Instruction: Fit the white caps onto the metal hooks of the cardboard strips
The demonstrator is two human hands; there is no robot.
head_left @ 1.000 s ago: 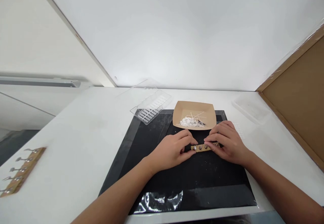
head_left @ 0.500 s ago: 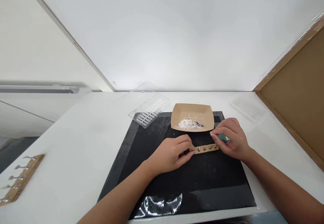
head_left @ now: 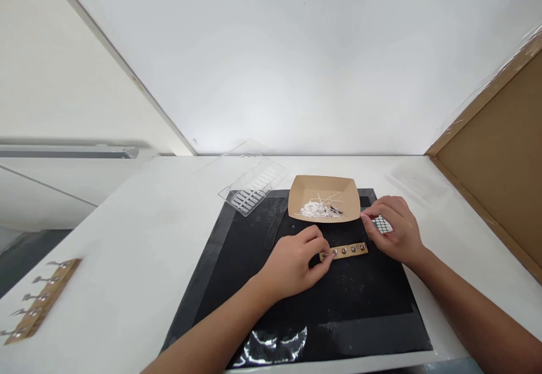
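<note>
My left hand [head_left: 298, 262] is closed in a pinch at the left part of a narrow wooden strip [head_left: 349, 253]. A row of round metal studs runs along this strip, and the leftmost ones are partly behind my fingertips. The strip lies on a black mat [head_left: 359, 289]. My right hand [head_left: 393, 230] is pinched just off the right corner of a brown paper tray [head_left: 324, 185]; anything between its fingertips is too small to make out. Partly hidden by that hand is a green card with rows of white ovals [head_left: 381, 224].
White and pale scraps [head_left: 319, 209] lie in the paper tray. A clear plastic case [head_left: 254, 185] overlaps the mat's back left edge, near a thin dark strip [head_left: 275, 230]. Another wooden strip with upright metal stems [head_left: 46, 300] stands far left. A clear lid [head_left: 417, 182] lies back right.
My left fingertips have shifted right along the wooden strip, uncovering its left end. My right hand has moved slightly right, and more of the card's white ovals show. The view has shifted a little.
</note>
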